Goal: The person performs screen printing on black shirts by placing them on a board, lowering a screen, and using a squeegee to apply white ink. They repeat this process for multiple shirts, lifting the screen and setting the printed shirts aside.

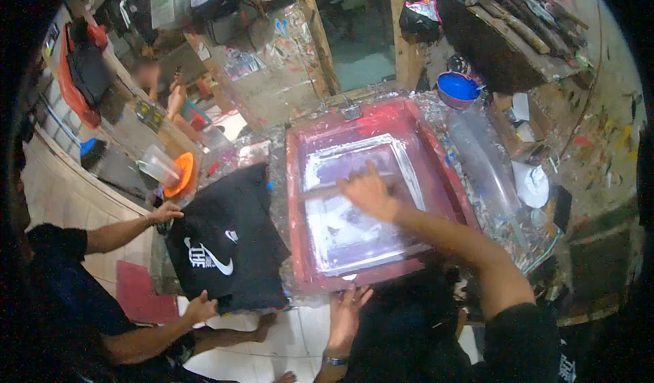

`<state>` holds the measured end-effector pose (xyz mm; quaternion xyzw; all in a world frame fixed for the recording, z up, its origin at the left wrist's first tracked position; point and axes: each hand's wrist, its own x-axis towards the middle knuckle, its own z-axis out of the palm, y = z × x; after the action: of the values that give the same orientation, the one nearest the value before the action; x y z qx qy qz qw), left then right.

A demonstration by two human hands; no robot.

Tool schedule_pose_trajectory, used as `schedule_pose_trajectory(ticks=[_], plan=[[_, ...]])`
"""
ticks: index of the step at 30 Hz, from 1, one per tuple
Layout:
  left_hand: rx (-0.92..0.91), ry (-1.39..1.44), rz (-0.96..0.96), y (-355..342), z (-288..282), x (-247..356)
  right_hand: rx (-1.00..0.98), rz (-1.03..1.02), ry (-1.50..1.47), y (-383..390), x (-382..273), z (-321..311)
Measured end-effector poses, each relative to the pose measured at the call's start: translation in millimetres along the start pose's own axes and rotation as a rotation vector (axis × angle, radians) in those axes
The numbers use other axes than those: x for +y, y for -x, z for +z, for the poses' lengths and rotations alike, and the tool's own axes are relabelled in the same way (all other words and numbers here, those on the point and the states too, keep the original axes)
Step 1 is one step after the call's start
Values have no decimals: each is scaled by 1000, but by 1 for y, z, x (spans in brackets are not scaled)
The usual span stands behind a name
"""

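Note:
A screen-printing frame point(294, 233) with red-stained sides lies on the bench in front of me, white ink smeared around its purplish mesh point(381, 243). Over the mesh, my right hand point(370, 192) is closed on a squeegee point(320, 191), a thin bar blurred by motion. My left hand point(346, 313) is at the frame's near edge, fingers apart, with a watch point(334, 360) on the wrist. Left of the frame lies a black shirt point(238, 233) with white print. A co-worker's two hands point(165, 212) are at its left side and near corner.
Right of the frame are a blue-lined bowl point(458, 87), a clear plastic sheet point(484, 158), a cardboard box point(521, 120) and a white crumpled item point(531, 184). An orange lid point(179, 174) and a clear cup point(160, 167) stand left. Wooden strips point(518, 22) fill a shelf.

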<state>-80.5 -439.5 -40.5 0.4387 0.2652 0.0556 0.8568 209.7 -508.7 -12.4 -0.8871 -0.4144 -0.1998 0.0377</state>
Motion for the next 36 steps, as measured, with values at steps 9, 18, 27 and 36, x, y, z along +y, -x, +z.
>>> schedule_pose_trajectory(ticks=[9, 18, 27, 36], plan=[[-174, -761, -378, -6, -24, 24, -146, -66, -79, 23, 17, 4], [-216, -1939, 817, -106, 32, 132, -390, 10, -349, 80, 7, -59], [-218, -1675, 1079, -338, 89, 192, 121, 29, -259, -58, 182, 40], [18, -1871, 836, -227, 34, 114, -405, -115, -280, -4, 138, 37]])
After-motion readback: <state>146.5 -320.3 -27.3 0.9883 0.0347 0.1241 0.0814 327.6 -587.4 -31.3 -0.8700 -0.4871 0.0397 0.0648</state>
